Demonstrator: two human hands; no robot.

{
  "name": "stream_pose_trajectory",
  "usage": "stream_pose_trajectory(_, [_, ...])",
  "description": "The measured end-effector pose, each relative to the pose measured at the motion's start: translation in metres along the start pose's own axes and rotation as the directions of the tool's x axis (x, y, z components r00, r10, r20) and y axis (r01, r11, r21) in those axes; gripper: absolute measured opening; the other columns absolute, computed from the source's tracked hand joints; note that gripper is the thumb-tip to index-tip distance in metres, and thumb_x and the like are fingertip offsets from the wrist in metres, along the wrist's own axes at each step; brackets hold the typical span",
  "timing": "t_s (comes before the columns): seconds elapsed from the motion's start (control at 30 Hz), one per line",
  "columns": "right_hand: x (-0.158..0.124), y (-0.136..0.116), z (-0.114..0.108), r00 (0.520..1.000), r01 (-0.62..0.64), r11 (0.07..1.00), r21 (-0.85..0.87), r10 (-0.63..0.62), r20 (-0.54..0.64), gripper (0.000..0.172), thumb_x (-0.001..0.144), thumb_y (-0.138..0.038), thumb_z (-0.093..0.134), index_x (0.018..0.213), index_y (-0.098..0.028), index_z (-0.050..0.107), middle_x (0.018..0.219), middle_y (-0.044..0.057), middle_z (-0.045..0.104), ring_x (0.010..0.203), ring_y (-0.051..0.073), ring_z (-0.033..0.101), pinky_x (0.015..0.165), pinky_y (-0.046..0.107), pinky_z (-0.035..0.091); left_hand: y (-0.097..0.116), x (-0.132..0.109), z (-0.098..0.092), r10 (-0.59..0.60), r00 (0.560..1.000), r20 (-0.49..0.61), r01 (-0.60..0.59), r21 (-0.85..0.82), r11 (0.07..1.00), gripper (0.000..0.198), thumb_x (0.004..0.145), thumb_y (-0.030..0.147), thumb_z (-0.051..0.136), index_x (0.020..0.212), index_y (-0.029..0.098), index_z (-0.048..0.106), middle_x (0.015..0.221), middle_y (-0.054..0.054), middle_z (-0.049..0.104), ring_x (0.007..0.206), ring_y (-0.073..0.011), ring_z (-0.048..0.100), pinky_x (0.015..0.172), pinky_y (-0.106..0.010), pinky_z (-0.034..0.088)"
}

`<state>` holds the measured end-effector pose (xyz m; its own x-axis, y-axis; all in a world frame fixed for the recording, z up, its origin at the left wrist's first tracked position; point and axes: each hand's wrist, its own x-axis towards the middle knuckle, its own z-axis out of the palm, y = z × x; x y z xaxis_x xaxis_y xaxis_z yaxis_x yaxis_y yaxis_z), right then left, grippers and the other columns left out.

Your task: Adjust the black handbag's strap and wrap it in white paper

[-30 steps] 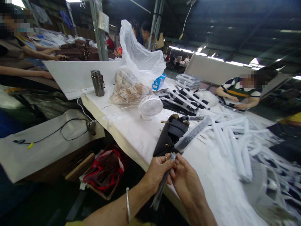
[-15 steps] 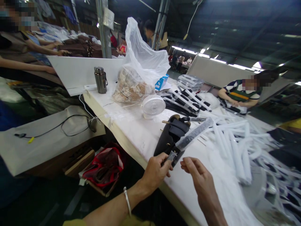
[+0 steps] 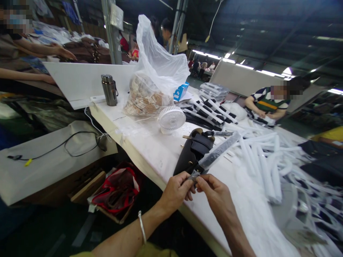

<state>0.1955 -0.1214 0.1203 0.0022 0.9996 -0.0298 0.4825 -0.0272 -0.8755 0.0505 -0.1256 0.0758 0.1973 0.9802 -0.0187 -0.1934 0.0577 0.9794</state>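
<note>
A black handbag (image 3: 185, 156) with gold-coloured fittings lies on the table in front of me. Clear plastic film covers its strap (image 3: 220, 151), which slants up to the right. My left hand (image 3: 173, 194) is closed around the lower, film-covered part of the strap, thumb on top. Close against it, my right hand (image 3: 216, 194) pinches the same strap end between thumb and fingers. Exactly what lies between the right fingertips is partly hidden.
A white fan (image 3: 171, 119), a steel flask (image 3: 109, 90) and a plastic bag of crumpled paper (image 3: 148, 94) stand beyond the handbag. White-wrapped strips (image 3: 270, 160) pile up on the right. A red-lined box (image 3: 118, 194) sits below left. A co-worker (image 3: 268, 103) sits across the table.
My right hand has moved left and in, from apart to touching the strap end beside my left hand. The left hand keeps its hold. The view has shifted slightly.
</note>
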Motion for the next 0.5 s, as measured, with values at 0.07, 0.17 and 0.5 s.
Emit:
stream_pose_trajectory(0.07, [0.000, -0.006, -0.002, 0.997, 0.042, 0.990, -0.132, -0.051, -0.063, 0.034, 0.080, -0.053, 0.058, 0.072, -0.021, 0.069, 0.067, 0.002, 0.067, 0.065, 0.019, 0.059, 0.067, 0.031, 0.043, -0.001, 0.002, 0.000, -0.017, 0.999, 0.030, 0.020, -0.078, 0.997, 0.030, 0.090, 0.044, 0.055, 0.078, 0.016, 0.057, 0.066, 0.001, 0.061, 0.048, -0.0090, 0.054, 0.049, -0.020, 0.043])
stream_pose_trajectory(0.17, [0.003, -0.013, -0.001, 0.991, 0.037, 0.983, -0.180, -0.059, -0.117, 0.032, 0.077, -0.051, 0.060, 0.071, -0.022, 0.071, 0.067, 0.003, 0.068, 0.063, 0.019, 0.058, 0.066, 0.032, 0.042, -0.005, 0.004, -0.001, -0.026, 0.997, 0.071, 0.038, -0.177, 0.983, 0.031, 0.088, 0.045, 0.059, 0.080, 0.015, 0.056, 0.066, 0.001, 0.061, 0.046, -0.0075, 0.052, 0.046, -0.018, 0.040])
stream_pose_trajectory(0.5, [0.020, 0.022, 0.002, 0.926, -0.343, 0.743, 0.574, 0.164, 0.341, 0.040, 0.061, -0.049, 0.087, 0.067, -0.013, 0.071, 0.068, 0.006, 0.068, 0.059, 0.014, 0.057, 0.064, 0.029, 0.049, -0.015, 0.005, -0.008, -0.175, 0.949, 0.262, 0.295, -0.549, 0.782, 0.038, 0.079, 0.046, 0.075, 0.087, 0.010, 0.064, 0.063, 0.000, 0.060, 0.041, -0.0039, 0.048, 0.043, -0.014, 0.035])
